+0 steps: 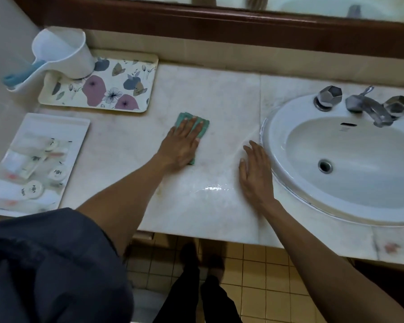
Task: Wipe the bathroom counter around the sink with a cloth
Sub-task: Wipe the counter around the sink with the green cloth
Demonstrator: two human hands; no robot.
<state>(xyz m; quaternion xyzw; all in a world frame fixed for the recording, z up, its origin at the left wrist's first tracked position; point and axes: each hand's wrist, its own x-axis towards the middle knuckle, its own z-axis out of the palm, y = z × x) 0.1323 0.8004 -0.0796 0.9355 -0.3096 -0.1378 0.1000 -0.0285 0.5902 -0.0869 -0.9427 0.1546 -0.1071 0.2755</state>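
Observation:
A folded green cloth [204, 127] lies on the pale marble counter [219, 96], left of the white oval sink [273, 136]. My left hand [182, 145] presses flat on the cloth, fingers spread over it, so most of the cloth is hidden. My right hand [255, 171] rests flat and empty on the counter, its fingers beside the sink's left rim. A wet shine shows on the counter between my hands, near the front edge.
A floral tray [126, 94] at the back left carries a white dipper [63, 54] with a blue handle. A white tray [75, 131] of small toiletries sits at the far left. Chrome faucet [369, 108] and two knobs stand behind the basin. A wood-framed mirror runs along the back.

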